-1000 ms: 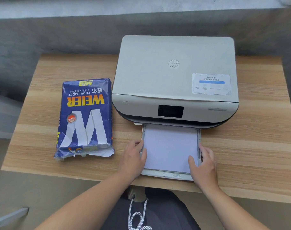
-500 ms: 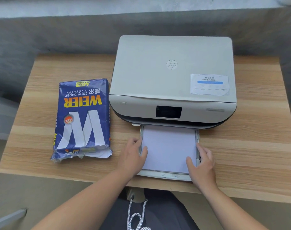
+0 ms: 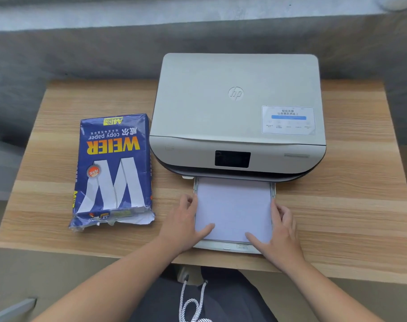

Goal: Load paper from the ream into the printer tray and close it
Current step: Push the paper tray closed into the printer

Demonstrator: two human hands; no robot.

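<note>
A light grey printer stands on the wooden table. Its paper tray is pulled out toward me, with a stack of white paper lying flat inside. My left hand grips the tray's left side with its thumb resting on the paper. My right hand holds the right side the same way. The blue ream lies to the left of the printer, its torn near end open.
The table's near edge runs just under the tray's front lip. A grey wall rises behind the table. My dark trousers and a striped drawstring show below the table edge.
Both thumbs have slid further inward over the paper. The tray sticks out of the printer about as far as before; the view has shifted slightly.
</note>
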